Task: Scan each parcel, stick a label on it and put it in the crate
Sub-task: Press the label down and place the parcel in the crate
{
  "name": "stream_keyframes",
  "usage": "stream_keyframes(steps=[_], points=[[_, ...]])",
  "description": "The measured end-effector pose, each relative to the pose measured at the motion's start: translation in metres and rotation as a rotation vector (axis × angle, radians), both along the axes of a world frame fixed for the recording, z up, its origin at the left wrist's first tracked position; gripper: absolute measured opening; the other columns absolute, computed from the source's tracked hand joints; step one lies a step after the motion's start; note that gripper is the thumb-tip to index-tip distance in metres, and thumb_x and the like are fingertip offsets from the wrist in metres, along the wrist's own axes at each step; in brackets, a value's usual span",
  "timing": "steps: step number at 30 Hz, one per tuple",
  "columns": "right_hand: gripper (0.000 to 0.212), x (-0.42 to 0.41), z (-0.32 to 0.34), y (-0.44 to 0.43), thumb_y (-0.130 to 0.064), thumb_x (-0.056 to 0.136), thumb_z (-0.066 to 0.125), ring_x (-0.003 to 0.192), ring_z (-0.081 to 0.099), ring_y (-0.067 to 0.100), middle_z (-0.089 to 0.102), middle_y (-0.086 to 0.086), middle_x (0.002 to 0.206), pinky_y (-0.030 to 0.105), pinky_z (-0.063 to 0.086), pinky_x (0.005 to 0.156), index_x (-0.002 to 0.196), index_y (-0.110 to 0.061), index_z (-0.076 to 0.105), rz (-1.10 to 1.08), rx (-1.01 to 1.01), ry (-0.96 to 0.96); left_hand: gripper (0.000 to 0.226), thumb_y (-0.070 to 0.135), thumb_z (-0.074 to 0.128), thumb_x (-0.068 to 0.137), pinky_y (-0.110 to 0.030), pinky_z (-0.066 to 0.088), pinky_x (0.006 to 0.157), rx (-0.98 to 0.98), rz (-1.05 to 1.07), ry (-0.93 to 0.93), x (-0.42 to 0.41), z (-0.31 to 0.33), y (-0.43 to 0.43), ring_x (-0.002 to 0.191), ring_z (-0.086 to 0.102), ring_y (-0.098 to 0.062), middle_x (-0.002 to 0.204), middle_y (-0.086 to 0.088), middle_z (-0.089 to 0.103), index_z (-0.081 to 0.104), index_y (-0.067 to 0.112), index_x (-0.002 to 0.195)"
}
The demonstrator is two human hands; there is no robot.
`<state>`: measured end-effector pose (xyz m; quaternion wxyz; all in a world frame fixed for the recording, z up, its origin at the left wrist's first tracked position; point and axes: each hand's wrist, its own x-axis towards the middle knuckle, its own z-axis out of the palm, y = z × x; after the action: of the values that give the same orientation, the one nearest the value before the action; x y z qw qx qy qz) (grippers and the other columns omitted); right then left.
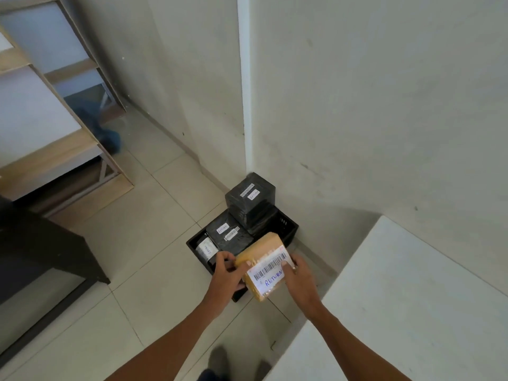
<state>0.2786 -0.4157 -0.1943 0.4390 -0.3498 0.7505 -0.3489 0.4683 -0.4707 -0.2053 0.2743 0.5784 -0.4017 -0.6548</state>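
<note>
Tan parcel [264,243] held tilted above the black crate [286,225], at about 5 o'clock from the crate's middle, low in the view near 6 o'clock. Gripped from both sides: left hand [226,272] curled round the 9 o'clock edge, right hand [301,279] clamped on the 3 o'clock edge, thumb on the white label [270,270]. Label already stuck on, barcode and handwritten "RETURN" facing up.

Likely trouble from here: little free floor left in the crate, so probably a landing on top of other parcels. Set down tilted on that uneven heap, could slide over the near rim onto the tiles. Pushed too far toward 12 o'clock, could nudge the tall black parcel [251,198], already well above the rim. Laid flat, could also hide the labels beneath.

Count: one crate; one tan parcel; three black parcels plainly seen, namely the tall one at 12 o'clock, a middle black parcel [228,233] and a low black parcel [206,250] at 9 o'clock; perhaps a fourth beneath the tall one, hard to tell. Two hands. One white table [412,312] at 4 o'clock.
</note>
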Motion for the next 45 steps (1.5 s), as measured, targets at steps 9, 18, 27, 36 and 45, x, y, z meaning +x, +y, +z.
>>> stream_keyframes(steps=[9,18,27,36,45], points=[[0.019,-0.014,-0.092,-0.087,-0.024,0.104,0.046,0.078,0.058,-0.004,0.056,-0.002,0.109,-0.001,0.043,0.056,0.120,-0.022,0.056,-0.118,0.095,0.014,0.065,0.023,0.079,0.083,-0.037,0.062,0.079,-0.008,-0.336,-0.086,-0.016,-0.087,-0.112,0.107,0.067,-0.020,0.128,0.001,0.054,0.043,0.035,0.137],[0.032,-0.019,-0.232,-0.166,-0.020,0.105,0.044,0.091,0.055,-0.010,0.059,-0.013,0.112,-0.004,0.039,0.061,0.134,-0.030,0.053,-0.212,0.195,-0.090,0.063,0.030,0.075,0.086,-0.008,0.048,0.067,-0.190,-0.514,-0.464,-0.080,-0.250,-0.211,0.106,0.053,-0.017,0.130,-0.009,0.041,0.044,0.033,0.141],[0.034,-0.053,-0.360,-0.231,-0.024,0.106,0.043,0.114,0.057,0.002,0.057,-0.013,0.126,0.006,0.038,0.093,0.139,-0.023,0.052,-0.396,0.201,-0.215,0.065,0.019,0.072,0.089,-0.025,0.041,0.098,-0.292,-0.472,-0.482,-0.139,-0.380,-0.262,0.117,0.047,-0.024,0.137,-0.014,0.031,0.042,0.028,0.146],[0.027,-0.072,-0.431,-0.248,-0.026,0.106,0.041,0.116,0.058,0.016,0.061,-0.003,0.127,0.034,0.048,0.100,0.127,-0.028,0.059,-0.506,0.182,-0.258,0.056,0.018,0.068,0.091,-0.041,0.050,0.098,-0.417,-0.541,-0.528,-0.178,-0.458,-0.259,0.113,0.049,-0.027,0.133,-0.014,0.033,0.045,0.025,0.142],[0.026,-0.089,-0.466,-0.250,-0.023,0.105,0.045,0.099,0.063,0.006,0.067,-0.011,0.110,0.014,0.044,0.079,0.124,-0.026,0.062,-0.549,0.124,-0.154,0.024,0.010,0.058,0.093,-0.029,0.050,0.086,-0.180,-0.605,-0.449,-0.191,-0.527,-0.268,0.098,0.058,-0.024,0.111,-0.013,0.056,0.062,0.004,0.116]])
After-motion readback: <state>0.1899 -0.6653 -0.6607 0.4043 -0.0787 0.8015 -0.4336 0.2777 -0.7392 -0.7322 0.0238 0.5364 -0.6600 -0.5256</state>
